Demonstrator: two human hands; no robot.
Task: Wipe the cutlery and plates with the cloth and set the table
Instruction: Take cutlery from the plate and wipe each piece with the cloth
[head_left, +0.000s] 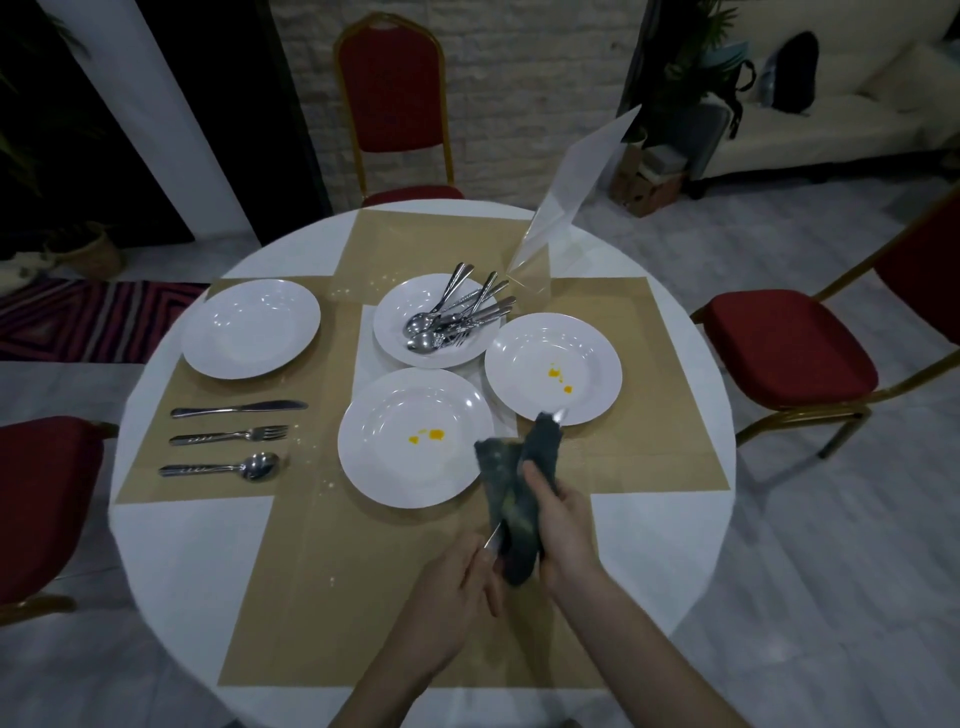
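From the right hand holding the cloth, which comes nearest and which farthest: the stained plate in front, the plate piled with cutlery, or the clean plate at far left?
Measured from the right hand:
1. Stained plate, just left of it.
2. Plate piled with cutlery, behind that, mid-table.
3. Clean plate, far left.

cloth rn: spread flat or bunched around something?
Bunched. The dark cloth is wrapped around a piece of cutlery, metal showing at both ends; the right hand grips the cloth and the left hand holds the near end.
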